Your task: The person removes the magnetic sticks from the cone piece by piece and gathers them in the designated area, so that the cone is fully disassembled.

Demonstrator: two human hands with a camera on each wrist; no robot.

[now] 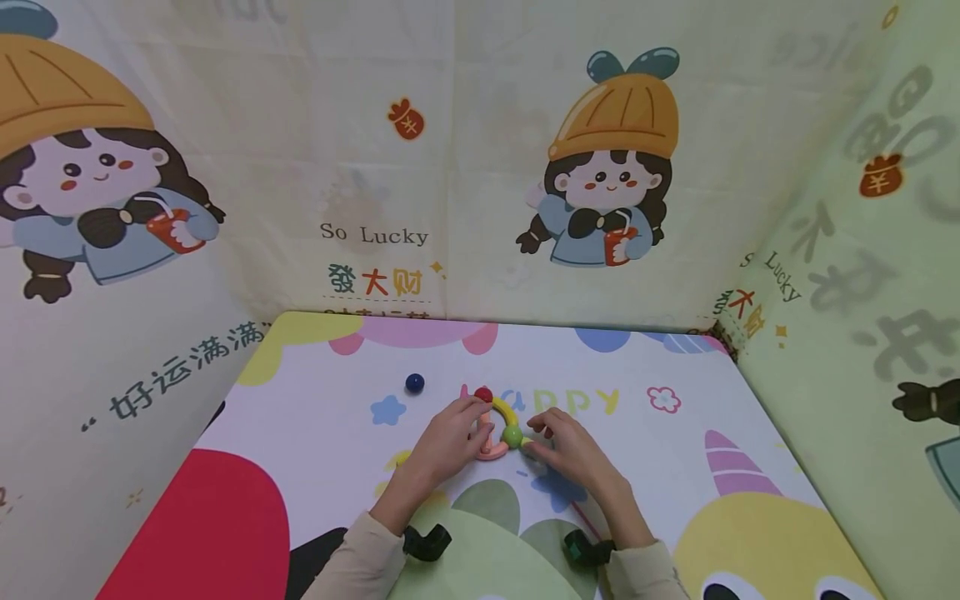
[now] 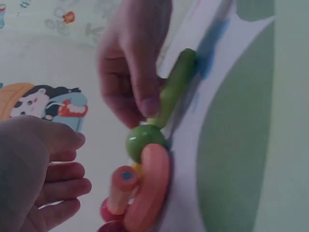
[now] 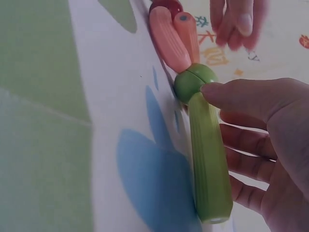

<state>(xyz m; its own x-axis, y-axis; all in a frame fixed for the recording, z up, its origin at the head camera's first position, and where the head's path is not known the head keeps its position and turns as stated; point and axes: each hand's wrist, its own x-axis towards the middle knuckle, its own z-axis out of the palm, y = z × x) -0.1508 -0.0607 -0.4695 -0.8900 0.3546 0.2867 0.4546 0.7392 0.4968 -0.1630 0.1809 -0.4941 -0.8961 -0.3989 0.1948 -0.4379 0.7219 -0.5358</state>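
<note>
A toy of joined sticks and balls lies on the patterned table before me. It has a green ball [image 1: 512,437], a yellow curved piece [image 1: 506,410], a red ball [image 1: 483,395], a pink curved piece [image 2: 150,186] and a straight pink stick [image 2: 122,188]. A light green stick [image 3: 210,159] runs out from the green ball. My right hand [image 1: 568,450] is at this stick, thumb tip where stick and ball meet, other fingers loosely bent beyond it. My left hand [image 1: 448,442] hovers over the pink side with relaxed fingers, holding nothing.
A dark blue ball [image 1: 415,383] sits on the table further back, left of the toy. Printed cloth walls [image 1: 480,167] rise behind the table and at both sides. A yellow bit [image 1: 403,457] peeks out beside the left wrist.
</note>
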